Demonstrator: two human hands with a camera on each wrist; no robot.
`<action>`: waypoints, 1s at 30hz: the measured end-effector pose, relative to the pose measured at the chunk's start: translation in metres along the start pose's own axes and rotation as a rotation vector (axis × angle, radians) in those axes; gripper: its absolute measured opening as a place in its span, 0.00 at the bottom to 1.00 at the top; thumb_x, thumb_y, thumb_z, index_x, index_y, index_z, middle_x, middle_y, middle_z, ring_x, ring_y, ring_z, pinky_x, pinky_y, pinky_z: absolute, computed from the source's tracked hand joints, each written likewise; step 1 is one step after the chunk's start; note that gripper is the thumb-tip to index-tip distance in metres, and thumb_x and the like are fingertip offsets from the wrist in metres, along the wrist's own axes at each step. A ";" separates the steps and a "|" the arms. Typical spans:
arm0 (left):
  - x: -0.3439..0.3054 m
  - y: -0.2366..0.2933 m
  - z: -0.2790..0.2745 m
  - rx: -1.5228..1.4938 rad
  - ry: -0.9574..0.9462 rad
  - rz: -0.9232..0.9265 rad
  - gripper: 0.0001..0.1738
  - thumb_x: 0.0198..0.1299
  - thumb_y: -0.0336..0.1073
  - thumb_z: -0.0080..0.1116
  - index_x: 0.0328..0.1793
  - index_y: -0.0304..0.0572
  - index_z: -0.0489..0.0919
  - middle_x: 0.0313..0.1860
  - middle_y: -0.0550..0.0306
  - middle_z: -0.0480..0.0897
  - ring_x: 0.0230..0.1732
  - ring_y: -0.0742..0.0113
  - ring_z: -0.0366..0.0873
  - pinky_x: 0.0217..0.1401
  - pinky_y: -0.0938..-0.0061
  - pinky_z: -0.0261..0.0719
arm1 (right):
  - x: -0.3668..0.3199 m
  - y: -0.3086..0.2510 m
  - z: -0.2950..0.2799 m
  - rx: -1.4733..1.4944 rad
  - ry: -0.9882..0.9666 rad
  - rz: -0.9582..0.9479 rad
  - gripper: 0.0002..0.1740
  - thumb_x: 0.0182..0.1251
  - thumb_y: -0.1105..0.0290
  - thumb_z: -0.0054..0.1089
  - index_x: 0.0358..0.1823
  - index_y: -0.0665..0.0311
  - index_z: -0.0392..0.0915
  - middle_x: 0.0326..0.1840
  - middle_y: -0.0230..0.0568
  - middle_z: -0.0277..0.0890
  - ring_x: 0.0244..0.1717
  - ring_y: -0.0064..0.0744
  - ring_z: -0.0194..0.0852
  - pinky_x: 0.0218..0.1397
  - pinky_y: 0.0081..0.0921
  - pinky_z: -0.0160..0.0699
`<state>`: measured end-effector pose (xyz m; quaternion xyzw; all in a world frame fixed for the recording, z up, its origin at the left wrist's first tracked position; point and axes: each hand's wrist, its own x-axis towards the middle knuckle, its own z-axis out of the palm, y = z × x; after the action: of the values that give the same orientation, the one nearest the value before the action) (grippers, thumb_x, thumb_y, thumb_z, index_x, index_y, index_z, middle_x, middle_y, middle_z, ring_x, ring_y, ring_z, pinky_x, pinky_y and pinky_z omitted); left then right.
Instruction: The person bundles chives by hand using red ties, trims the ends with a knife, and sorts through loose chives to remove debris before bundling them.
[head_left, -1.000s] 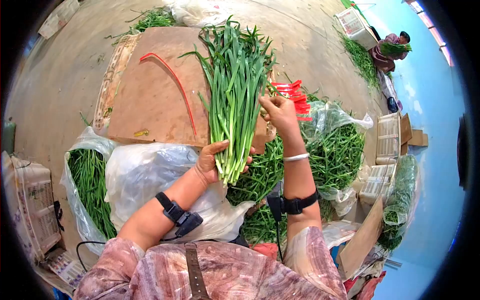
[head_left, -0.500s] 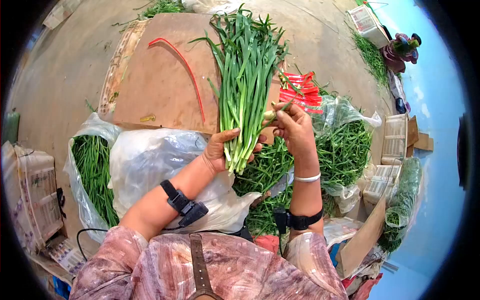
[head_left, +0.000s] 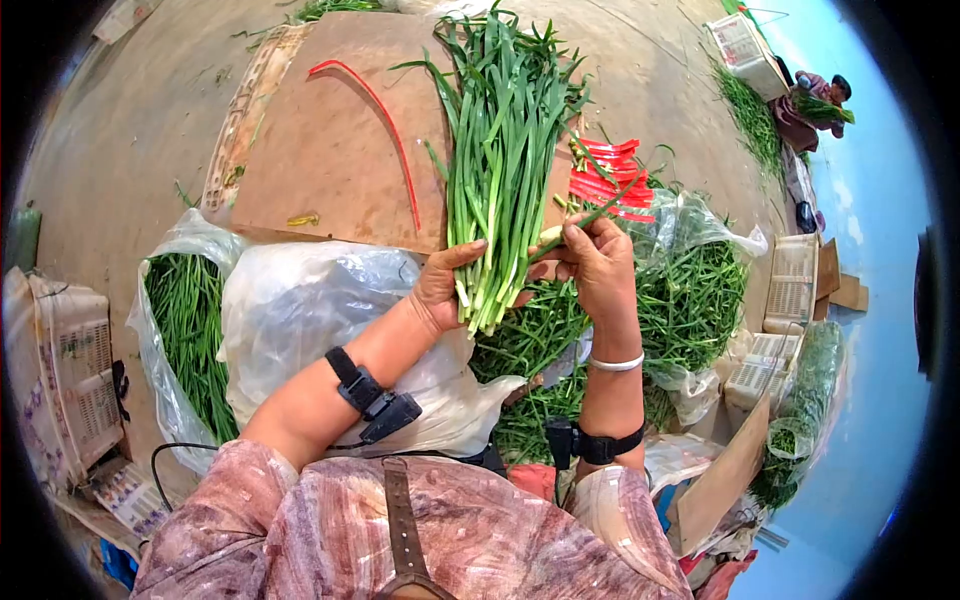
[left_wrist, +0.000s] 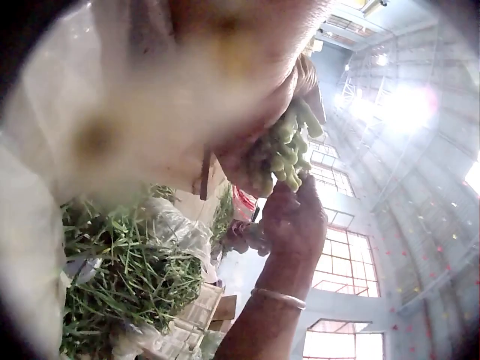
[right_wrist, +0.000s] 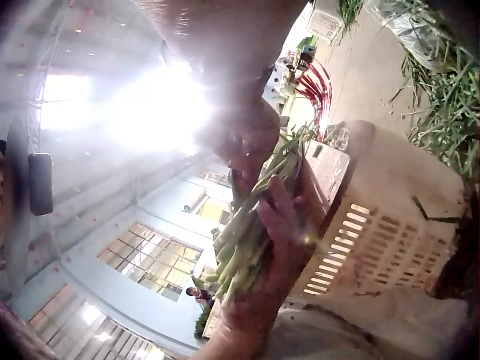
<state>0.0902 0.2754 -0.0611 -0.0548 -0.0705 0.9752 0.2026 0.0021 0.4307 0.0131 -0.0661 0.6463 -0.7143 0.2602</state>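
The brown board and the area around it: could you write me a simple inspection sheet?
Surface: brown board; one red strip and a yellow scrap lie on it.
Job's things: green bundle, single stalk, pile of red strips.
Clutter: loose greens, white plastic.
Hands: left hand grips the bundle's pale ends; right hand pinches the stalk.
Cables: black cable loops beside the left sleeve.
Surroundings: white crate, another person, blue wall.
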 end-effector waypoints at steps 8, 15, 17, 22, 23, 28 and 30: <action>0.001 0.008 -0.020 0.115 0.145 -0.081 0.23 0.53 0.34 0.59 0.54 0.26 0.72 0.43 0.41 0.80 0.37 0.52 0.82 0.45 0.61 0.83 | 0.000 -0.002 -0.011 0.016 -0.179 0.105 0.06 0.68 0.71 0.47 0.39 0.66 0.64 0.31 0.47 0.77 0.28 0.35 0.81 0.24 0.25 0.84; 0.002 0.007 -0.006 0.130 0.151 -0.095 0.24 0.50 0.32 0.59 0.54 0.25 0.71 0.40 0.42 0.81 0.33 0.58 0.82 0.39 0.66 0.84 | -0.012 -0.010 0.001 -0.124 -0.037 -0.017 0.06 0.66 0.74 0.49 0.38 0.69 0.65 0.29 0.49 0.78 0.27 0.33 0.80 0.23 0.21 0.82; 0.003 0.005 -0.004 0.147 0.160 -0.093 0.24 0.51 0.31 0.59 0.54 0.25 0.71 0.41 0.44 0.81 0.33 0.61 0.82 0.39 0.68 0.84 | -0.018 -0.010 0.003 -0.159 0.028 -0.152 0.05 0.64 0.77 0.52 0.37 0.71 0.67 0.30 0.51 0.79 0.25 0.29 0.80 0.20 0.17 0.77; 0.003 0.004 0.001 0.160 0.146 -0.121 0.24 0.51 0.30 0.59 0.54 0.28 0.72 0.40 0.48 0.81 0.33 0.63 0.82 0.38 0.71 0.83 | -0.019 -0.003 0.005 -0.214 0.063 -0.282 0.07 0.63 0.73 0.56 0.36 0.70 0.70 0.30 0.50 0.80 0.24 0.28 0.79 0.18 0.16 0.72; 0.003 0.004 0.001 0.158 0.160 -0.112 0.24 0.51 0.30 0.59 0.55 0.28 0.71 0.40 0.48 0.81 0.33 0.63 0.82 0.39 0.70 0.83 | -0.020 -0.003 0.006 -0.173 0.079 -0.287 0.06 0.62 0.76 0.57 0.36 0.71 0.71 0.28 0.44 0.77 0.21 0.24 0.74 0.18 0.16 0.70; 0.002 0.005 0.001 0.188 0.180 -0.080 0.21 0.50 0.30 0.59 0.51 0.29 0.73 0.39 0.48 0.82 0.33 0.62 0.82 0.38 0.69 0.83 | -0.030 -0.009 0.014 -0.234 0.065 -0.396 0.05 0.59 0.81 0.57 0.36 0.71 0.72 0.25 0.36 0.74 0.19 0.17 0.68 0.19 0.14 0.67; 0.002 0.006 0.000 0.153 0.181 -0.114 0.20 0.50 0.30 0.59 0.50 0.29 0.74 0.37 0.46 0.82 0.33 0.60 0.82 0.39 0.68 0.84 | -0.039 -0.012 0.017 -0.246 0.080 -0.379 0.05 0.59 0.82 0.58 0.35 0.71 0.72 0.25 0.35 0.74 0.20 0.16 0.68 0.20 0.13 0.67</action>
<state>0.0865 0.2708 -0.0619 -0.1229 0.0194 0.9556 0.2670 0.0392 0.4332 0.0363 -0.1892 0.7144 -0.6682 0.0857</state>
